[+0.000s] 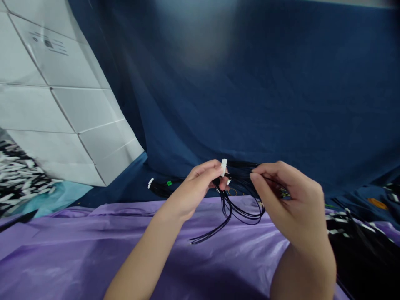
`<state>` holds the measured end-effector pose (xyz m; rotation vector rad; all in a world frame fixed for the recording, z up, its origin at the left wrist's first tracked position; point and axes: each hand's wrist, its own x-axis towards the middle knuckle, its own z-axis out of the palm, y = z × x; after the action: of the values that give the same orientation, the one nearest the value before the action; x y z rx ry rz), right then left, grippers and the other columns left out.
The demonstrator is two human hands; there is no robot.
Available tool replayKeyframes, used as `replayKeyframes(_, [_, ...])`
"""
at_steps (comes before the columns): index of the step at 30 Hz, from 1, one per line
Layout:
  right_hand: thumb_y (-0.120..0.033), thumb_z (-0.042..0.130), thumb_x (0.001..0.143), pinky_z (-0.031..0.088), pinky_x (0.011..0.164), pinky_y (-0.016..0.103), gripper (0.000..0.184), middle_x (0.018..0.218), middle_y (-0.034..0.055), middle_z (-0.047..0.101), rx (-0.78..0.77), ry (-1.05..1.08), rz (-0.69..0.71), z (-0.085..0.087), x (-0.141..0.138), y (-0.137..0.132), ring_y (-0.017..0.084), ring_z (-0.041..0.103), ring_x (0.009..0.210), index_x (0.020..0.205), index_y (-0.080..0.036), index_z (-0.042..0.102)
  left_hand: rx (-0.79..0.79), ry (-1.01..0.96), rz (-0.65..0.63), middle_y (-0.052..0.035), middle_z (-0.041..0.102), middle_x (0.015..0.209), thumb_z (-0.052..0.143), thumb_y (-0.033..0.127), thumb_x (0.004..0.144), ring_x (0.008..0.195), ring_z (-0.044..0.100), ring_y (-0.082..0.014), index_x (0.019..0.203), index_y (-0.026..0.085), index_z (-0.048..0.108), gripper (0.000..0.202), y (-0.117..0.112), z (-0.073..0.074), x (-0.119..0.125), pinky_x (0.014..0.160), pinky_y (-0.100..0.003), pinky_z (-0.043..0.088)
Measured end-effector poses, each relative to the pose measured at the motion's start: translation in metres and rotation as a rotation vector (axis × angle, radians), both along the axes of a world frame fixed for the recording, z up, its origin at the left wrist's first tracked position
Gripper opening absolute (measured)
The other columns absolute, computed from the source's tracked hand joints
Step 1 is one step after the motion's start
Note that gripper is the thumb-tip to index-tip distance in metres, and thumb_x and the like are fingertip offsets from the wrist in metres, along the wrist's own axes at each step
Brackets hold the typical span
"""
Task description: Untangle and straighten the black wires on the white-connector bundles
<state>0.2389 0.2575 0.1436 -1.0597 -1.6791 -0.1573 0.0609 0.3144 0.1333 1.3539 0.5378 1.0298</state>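
My left hand (195, 187) pinches a small white connector (224, 166) at the end of thin black wires (237, 208). The wires hang in a loop below both hands, and their loose ends rest on the purple sheet (93, 250). My right hand (290, 200) is closed on the same bundle of black wires, just right of the connector. Both hands are held above the purple sheet, close together.
A second black wire harness with a white plug (151, 182) and a green tag (169, 183) lies left of my hands. White cartons (56, 96) are stacked at the left. Dark blue cloth (265, 83) hangs behind. More black-and-white wire bundles (359, 233) pile up at the right.
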Motion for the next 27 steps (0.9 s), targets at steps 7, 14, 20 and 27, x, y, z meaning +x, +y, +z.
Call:
replayKeyframes(7, [-0.009,0.066,0.088,0.038,0.053,0.023,0.01,0.069,-0.0025,0.056,0.069,-0.059,0.013,0.0006,-0.0058,0.0038,0.007,0.047,0.056,0.085,-0.018,0.069,-0.026,-0.004,-0.06,0.0011,0.054,0.07,0.056,0.033,0.094,0.073,0.053,-0.0129,0.079,0.017,0.06,0.022,-0.0005,-0.0005,0.0006,0.084,-0.029,0.043])
replayKeyframes(14, [-0.008,0.065,0.089,0.038,0.052,0.022,0.01,0.069,-0.0032,0.055,0.099,-0.092,0.033,-0.0009,-0.0056,0.0053,0.006,0.045,0.055,0.087,-0.017,0.068,-0.027,0.013,-0.07,0.0008,0.053,0.07,0.055,0.031,0.094,0.072,0.051,-0.0123,0.08,0.016,0.062,0.021,0.0,-0.0009,-0.0008,0.082,-0.029,0.044])
replayKeyframes(20, [-0.008,0.067,0.088,0.038,0.053,0.019,0.009,0.067,-0.004,0.053,0.104,-0.086,0.02,-0.0022,-0.0076,0.008,0.005,0.044,0.055,0.084,-0.015,0.069,-0.06,0.037,-0.072,0.0003,0.054,0.072,0.057,0.033,0.092,0.073,0.052,-0.0126,0.083,0.015,0.065,0.022,0.0017,-0.0005,-0.0031,0.084,-0.03,0.044])
replayKeyframes(27, [-0.009,0.067,0.088,0.035,0.052,0.021,0.008,0.063,-0.005,0.047,0.12,-0.095,-0.015,-0.0022,-0.0066,0.0078,0.005,0.041,0.054,0.084,-0.015,0.07,-0.061,0.035,-0.07,-0.0008,0.056,0.07,0.053,0.049,0.093,0.077,0.057,-0.0166,0.084,0.017,0.063,0.035,0.0031,0.0015,-0.0048,0.082,-0.031,0.045])
